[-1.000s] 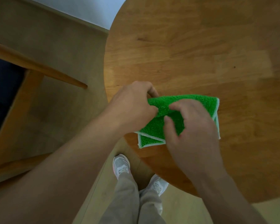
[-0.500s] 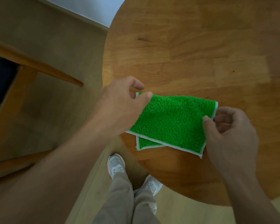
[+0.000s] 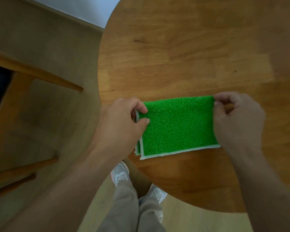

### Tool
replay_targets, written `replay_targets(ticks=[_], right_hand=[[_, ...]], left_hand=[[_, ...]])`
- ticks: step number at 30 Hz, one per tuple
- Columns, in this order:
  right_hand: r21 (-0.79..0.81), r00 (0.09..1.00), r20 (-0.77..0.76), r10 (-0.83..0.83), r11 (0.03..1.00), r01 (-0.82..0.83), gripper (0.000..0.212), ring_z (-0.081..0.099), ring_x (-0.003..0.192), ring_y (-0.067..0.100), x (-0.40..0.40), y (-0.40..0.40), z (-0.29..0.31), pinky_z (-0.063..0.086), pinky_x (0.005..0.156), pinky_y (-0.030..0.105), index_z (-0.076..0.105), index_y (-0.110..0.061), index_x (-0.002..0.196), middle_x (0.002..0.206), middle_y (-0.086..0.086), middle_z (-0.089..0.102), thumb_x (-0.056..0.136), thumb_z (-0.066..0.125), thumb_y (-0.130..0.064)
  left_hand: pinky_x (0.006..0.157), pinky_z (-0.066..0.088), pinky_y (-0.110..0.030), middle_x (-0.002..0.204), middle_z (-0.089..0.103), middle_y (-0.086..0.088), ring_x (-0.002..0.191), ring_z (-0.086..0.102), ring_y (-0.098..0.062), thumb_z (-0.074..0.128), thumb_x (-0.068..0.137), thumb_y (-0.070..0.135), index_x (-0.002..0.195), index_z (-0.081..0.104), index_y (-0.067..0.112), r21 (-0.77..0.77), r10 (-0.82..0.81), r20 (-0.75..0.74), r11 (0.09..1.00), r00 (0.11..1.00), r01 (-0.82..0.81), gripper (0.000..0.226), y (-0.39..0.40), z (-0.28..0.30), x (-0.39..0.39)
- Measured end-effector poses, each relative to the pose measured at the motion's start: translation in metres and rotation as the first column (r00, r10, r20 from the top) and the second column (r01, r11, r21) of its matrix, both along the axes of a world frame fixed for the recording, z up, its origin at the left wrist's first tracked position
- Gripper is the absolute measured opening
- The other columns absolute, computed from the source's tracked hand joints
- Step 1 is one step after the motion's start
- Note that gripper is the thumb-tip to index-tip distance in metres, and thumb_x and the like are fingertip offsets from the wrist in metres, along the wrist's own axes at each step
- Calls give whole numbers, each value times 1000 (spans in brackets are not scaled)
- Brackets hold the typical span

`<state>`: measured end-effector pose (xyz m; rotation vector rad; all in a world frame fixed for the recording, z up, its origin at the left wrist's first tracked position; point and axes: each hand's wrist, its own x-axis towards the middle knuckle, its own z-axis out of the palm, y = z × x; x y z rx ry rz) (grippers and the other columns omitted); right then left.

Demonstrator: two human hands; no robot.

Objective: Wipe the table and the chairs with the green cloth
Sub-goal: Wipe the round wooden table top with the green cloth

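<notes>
Round wooden desk (image 3: pixel 182 56), a wooden chair (image 3: pixel 40 76) off to its left, floor and shoes below. Green cloth (image 3: pixel 177 126) lies folded flat near the desk's front edge, white-trimmed layers stacked at its left and near sides. Left hand (image 3: pixel 122 124) pinches the cloth's left edge between thumb and fingers; right hand (image 3: pixel 236 121) pinches the far right corner, fingers curled. Cloth sits between the two hands, stretched flat.

Step looks like squaring up the fold before wiping. To do it well: line the edges up, press the pad flat, then take it under one palm and sweep overlapping passes across the desk, chairs after.
</notes>
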<state>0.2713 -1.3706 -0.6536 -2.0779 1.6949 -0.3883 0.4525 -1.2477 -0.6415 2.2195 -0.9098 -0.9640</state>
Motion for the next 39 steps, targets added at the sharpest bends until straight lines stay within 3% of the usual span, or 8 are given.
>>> replay_targets(ticks=[6, 12, 16, 19, 26, 31, 34, 39], right_hand=[[-196, 992, -4, 127, 973, -125, 30, 52, 113, 31, 14, 39, 6, 30, 89, 16, 65, -3, 116, 121, 19, 57, 89, 57, -13], [138, 867, -117, 485, 872, -469, 56, 0, 149, 25, 54, 78, -10, 4, 117, 47, 17, -26, 152, 161, 7, 9, 101, 19, -49], [139, 776, -311, 549, 834, -534, 60, 1, 149, 31, 52, 69, -23, 2, 115, 54, 9, -32, 154, 162, 5, 7, 99, 11, -57], [147, 793, -369, 484, 873, -465, 60, -12, 148, 27, 30, 23, -28, -8, 113, 56, -6, -46, 150, 161, -7, -9, 95, 6, -65], [220, 890, -442, -116, 947, 233, 62, -18, 141, 50, -3, -121, -22, -9, 104, 73, -13, -59, 141, 159, -6, -23, 85, 5, -74], [144, 898, -416, 146, 985, -93, 67, -17, 141, 49, 62, -92, -26, -7, 105, 72, -13, -45, 148, 160, 3, -21, 88, 3, -71], [124, 755, -394, 525, 844, -522, 65, -9, 142, 50, 92, -8, -27, -6, 106, 71, -1, -41, 151, 162, 6, -8, 92, 10, -66], [178, 234, -305, 923, 297, -938, 73, 14, 143, 43, 65, 77, -27, 7, 109, 67, 29, -46, 145, 162, -2, 11, 79, 50, -68]], left_hand=[[64, 38, -2, 80, 52, 17, 68, 50, 0, 70, 87, 15, 90, 64, 30, -4, -88, 172, 996, 981, 90, 16, -2, -2, 5], [62, 42, -6, 84, 54, 16, 74, 56, 0, 67, 86, 15, 93, 63, 31, -13, -97, 173, 995, 980, 101, 18, 1, -1, 10], [66, 38, -4, 86, 51, 18, 84, 51, 4, 65, 83, 22, 97, 63, 29, -64, -67, 215, 995, 974, 82, 15, 3, 1, 15], [59, 33, -11, 90, 49, 22, 78, 52, 2, 59, 83, 34, 101, 60, 34, -40, -27, 205, 999, 978, 36, 18, 2, 5, 23], [64, 32, -17, 107, 41, 15, 92, 48, -6, 60, 88, 32, 127, 53, 25, 24, 90, 267, 995, 959, -100, 41, 0, 0, 40], [63, 31, -15, 113, 40, 11, 77, 47, 1, 62, 90, 30, 138, 43, 23, 17, 248, 274, 965, 929, -262, 52, -4, -14, 34], [68, 38, -26, 110, 49, 8, 78, 50, -1, 56, 94, 28, 134, 48, 23, 1, 337, 241, 938, 910, -347, 41, -7, -12, 34], [86, 49, -40, 105, 56, 13, 91, 53, -1, 47, 97, 34, 130, 51, 28, 51, 570, 33, 819, 821, -571, 33, 1, -7, 36]])
